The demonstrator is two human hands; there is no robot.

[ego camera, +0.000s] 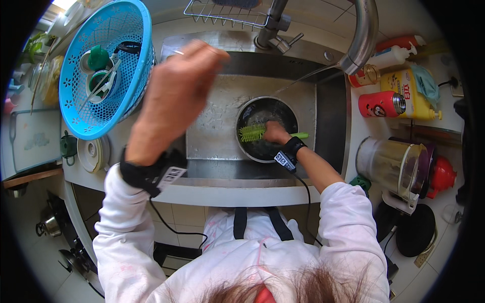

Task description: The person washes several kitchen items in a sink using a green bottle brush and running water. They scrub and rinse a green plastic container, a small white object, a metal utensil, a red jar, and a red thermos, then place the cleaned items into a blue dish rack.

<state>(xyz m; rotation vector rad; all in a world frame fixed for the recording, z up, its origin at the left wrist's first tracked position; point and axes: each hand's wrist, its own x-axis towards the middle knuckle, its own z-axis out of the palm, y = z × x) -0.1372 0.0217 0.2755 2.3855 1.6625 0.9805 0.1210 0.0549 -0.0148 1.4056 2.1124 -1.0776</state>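
In the head view my right hand (276, 132) grips a green bottle brush (251, 133). Its bristled head lies inside a dark round pot (267, 149) standing in the steel sink (212, 125). A thin stream of water (307, 77) runs from the faucet (360, 41) towards the pot's far rim. My left hand (182, 83) is raised over the left part of the sink, close to a blue plastic basket (138, 87). Its fingers are curled and blurred, so I cannot see whether anything is in them. Cups with green parts (99, 77) lie in the basket.
Along the right counter are a red thermos bottle (379, 104), a yellow detergent jug (392, 81), a white pump bottle (390, 57) and a clear blender jar (390, 163). A wire rack (227, 16) hangs behind the sink. Lids (92, 153) lie below the basket. Cables trail from both wrists.
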